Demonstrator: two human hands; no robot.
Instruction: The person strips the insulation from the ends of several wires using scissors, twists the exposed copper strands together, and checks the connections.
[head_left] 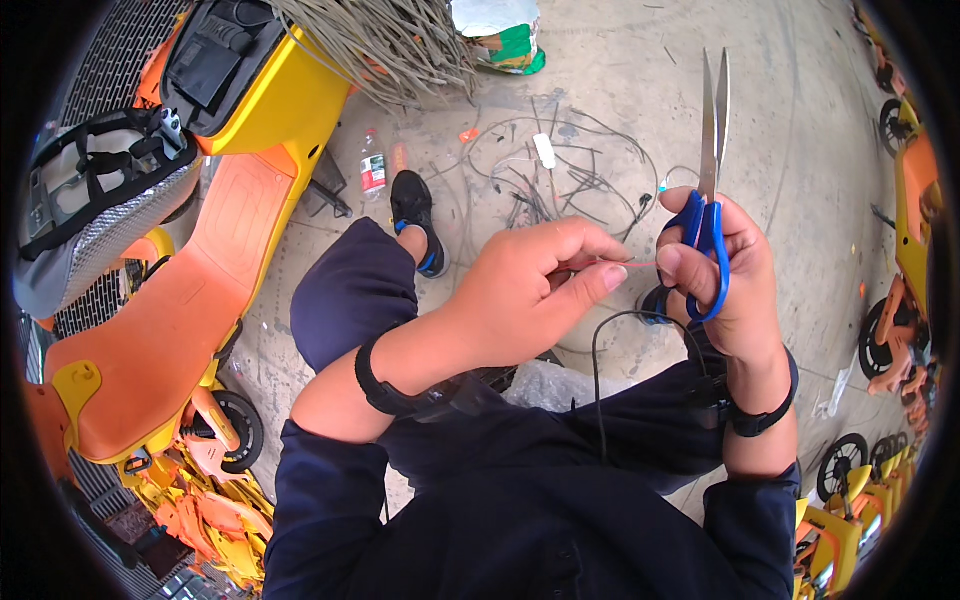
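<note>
My left hand (535,285) is closed, with the thumb and fingertips pinching a thin reddish wire (640,264). The wire stretches across the small gap to my right hand (735,270), where its end is hidden by the fingers. In that right hand are blue-handled scissors (708,215), gripped by the handles. Their long metal blades point away from me and stand slightly apart, with nothing between them. Beyond both hands, a tangle of dark wires and cut pieces (575,185) lies on the concrete floor, along with a small white piece (544,151).
To the left stands a yellow and orange vehicle body (215,240) with a grey bag (100,210) on it. A big bundle of grey cables (390,45) sits at the far side, near a plastic bottle (373,165). Clear plastic wrap (560,385) lies between my legs.
</note>
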